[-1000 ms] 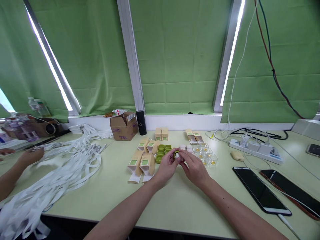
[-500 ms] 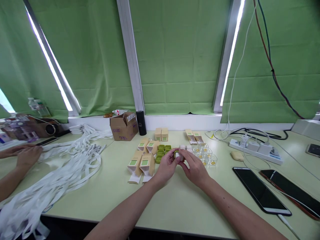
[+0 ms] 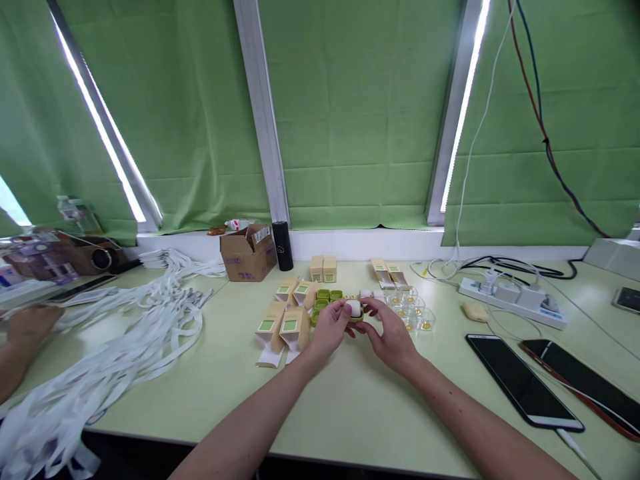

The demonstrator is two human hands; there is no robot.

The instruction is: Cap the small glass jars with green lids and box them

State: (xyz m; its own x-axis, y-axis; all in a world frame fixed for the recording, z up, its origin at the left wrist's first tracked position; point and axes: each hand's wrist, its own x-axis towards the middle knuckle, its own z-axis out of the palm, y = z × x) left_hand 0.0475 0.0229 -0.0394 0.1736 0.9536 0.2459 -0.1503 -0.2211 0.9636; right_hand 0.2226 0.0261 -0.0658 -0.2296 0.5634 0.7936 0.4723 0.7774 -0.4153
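Observation:
My left hand [image 3: 327,328] and my right hand [image 3: 387,333] meet over the table's middle and together pinch a small green tray holding a white block [image 3: 355,309]. Both hands have their fingers curled round it. Just behind them lie several more green trays [image 3: 324,299], small white blocks [image 3: 367,293] and several clear plastic cups with yellow centres [image 3: 415,311]. To the left of my left hand stand tan cartons with green labels [image 3: 283,325], some with open flaps.
A heap of white straps [image 3: 125,340] covers the left; another person's hand [image 3: 27,325] rests there. A cardboard box [image 3: 249,253] and black cylinder [image 3: 283,245] stand by the window. A power strip [image 3: 513,295] and two phones [image 3: 523,381] lie right.
My hands turned the small piece so its white block faces up and my right fingers opened away from its top. The other person's hand at the left drew back toward the edge.

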